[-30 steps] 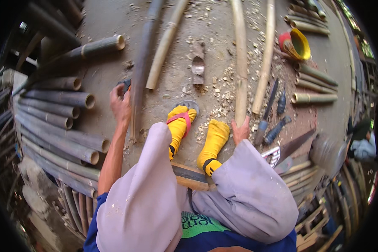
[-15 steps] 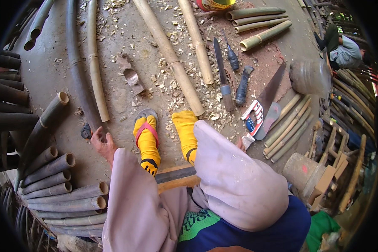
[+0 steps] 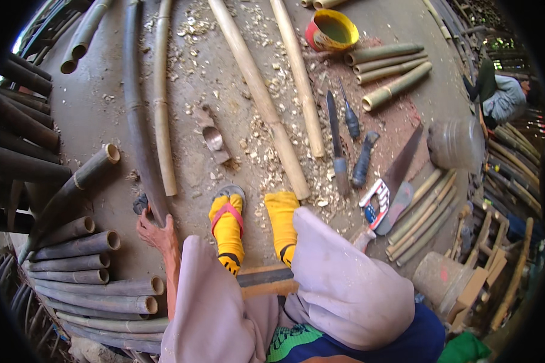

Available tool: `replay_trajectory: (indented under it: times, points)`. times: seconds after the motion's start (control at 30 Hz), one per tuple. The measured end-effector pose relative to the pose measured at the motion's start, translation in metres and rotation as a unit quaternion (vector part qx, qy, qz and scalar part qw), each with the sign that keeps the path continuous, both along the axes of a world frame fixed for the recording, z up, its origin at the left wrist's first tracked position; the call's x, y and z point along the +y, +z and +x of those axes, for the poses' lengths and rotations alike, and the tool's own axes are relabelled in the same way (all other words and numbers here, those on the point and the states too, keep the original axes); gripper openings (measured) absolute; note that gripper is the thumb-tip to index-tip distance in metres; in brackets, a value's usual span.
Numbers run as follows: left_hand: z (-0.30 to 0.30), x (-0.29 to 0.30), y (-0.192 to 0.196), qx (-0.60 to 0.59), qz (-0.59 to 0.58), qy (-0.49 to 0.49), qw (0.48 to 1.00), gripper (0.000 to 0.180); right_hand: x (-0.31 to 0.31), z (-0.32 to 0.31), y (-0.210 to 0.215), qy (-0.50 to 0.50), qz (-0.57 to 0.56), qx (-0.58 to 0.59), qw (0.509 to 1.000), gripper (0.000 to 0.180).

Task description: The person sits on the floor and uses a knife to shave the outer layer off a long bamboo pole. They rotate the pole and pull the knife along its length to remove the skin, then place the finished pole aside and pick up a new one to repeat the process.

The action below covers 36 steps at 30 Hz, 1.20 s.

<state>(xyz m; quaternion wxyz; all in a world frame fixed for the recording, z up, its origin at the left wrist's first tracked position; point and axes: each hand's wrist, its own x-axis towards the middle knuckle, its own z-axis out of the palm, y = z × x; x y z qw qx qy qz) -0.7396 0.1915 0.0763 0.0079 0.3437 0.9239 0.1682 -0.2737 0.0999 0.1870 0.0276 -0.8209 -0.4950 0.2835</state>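
Hands first: left one point(image 3: 155, 235) is down at 8 o'clock, half-curled, thumb and fingers spread either side of the near end of the dark bamboo pole point(image 3: 140, 130), which runs up toward 11. Can't tell if it's a firm grip or just touching. Half a second ago that hand was more open and just short of the end. A second back it was on the small black object point(image 3: 140, 204), which now sits on the ground point(image 3: 103, 175) just beyond the fingers. Right hand's out of view, so no clue what it's got; earlier it held the pale pole point(image 3: 266, 112) at the end, then just fingertips poked past the right knee point(image 3: 345, 278), near the saw point(image 3: 404, 156) at 3 o'clock.
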Motion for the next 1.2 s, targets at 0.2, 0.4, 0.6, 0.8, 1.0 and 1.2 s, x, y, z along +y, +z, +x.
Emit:
replay_trajectory:
  times: [0.2, 0.4, 0.6, 0.8, 1.0, 1.2]
  points:
    - [-0.023, -0.030, -0.035, -0.139, 0.010, -0.066, 0.988, 0.074, 0.008, -0.003, 0.002, 0.012, -0.011, 0.014, 1.000, 0.069]
    - [-0.033, -0.017, -0.026, 0.007, 0.025, -0.051, 0.998, 0.068, 0.124, -0.033, 0.005, 0.162, 0.120, 0.079, 0.976, 0.075]
    - [-0.015, 0.012, 0.008, -0.133, 0.171, -0.053, 0.975, 0.064, 0.272, -0.141, -0.021, 0.545, 0.124, 0.083, 0.825, 0.082]
    - [0.023, 0.067, 0.060, -0.089, 0.108, -0.287, 0.948, 0.070, 0.326, -0.273, -0.050, 0.753, 0.176, 0.002, 0.635, 0.068]
    - [0.028, 0.083, 0.014, -0.149, -0.122, -0.231, 0.954, 0.094, 0.314, -0.283, -0.067, 0.611, 0.416, 0.114, 0.664, 0.049]
    - [0.035, 0.082, 0.005, -0.130, -0.088, -0.197, 0.968, 0.090, 0.264, -0.218, -0.123, 0.322, 0.209, 0.177, 0.907, 0.045]
